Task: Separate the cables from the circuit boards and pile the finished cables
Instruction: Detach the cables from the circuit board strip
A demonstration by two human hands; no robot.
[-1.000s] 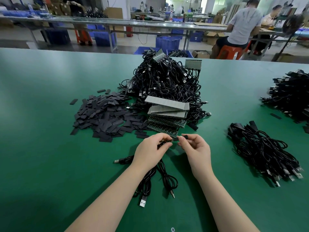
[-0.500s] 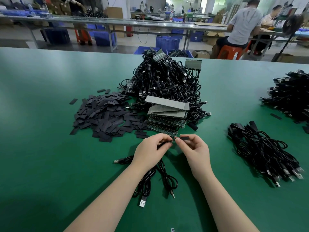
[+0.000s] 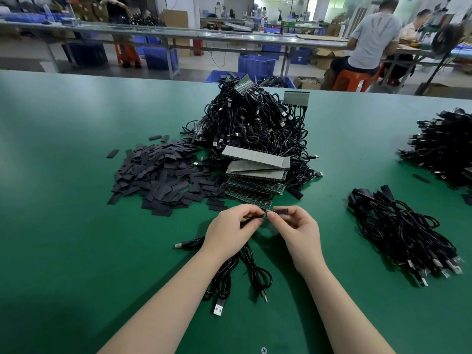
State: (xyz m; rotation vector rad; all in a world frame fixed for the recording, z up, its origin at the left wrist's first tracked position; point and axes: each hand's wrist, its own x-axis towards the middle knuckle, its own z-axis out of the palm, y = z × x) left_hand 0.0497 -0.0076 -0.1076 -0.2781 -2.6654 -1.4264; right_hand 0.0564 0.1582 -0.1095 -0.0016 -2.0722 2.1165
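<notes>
Two hands meet over the green table (image 3: 63,175), just near of the circuit board stack (image 3: 255,180). Left hand (image 3: 229,232) pinches the cable (image 3: 245,267) end at its fingertips, rest of the cable trailing near under the wrist. Right hand (image 3: 297,229) pinches a small black sleeve (image 3: 281,212) just right of that end. Finished cable pile (image 3: 398,231) sits well right. Versus 0.5 s ago: grips unchanged, sleeve barely shifted

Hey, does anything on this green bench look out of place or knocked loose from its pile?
Only small strays. One black sleeve piece lies apart, left of the sleeve heap; another sits alone on the mat between the right-hand cable piles. Nothing looks spilled or damaged.
</notes>
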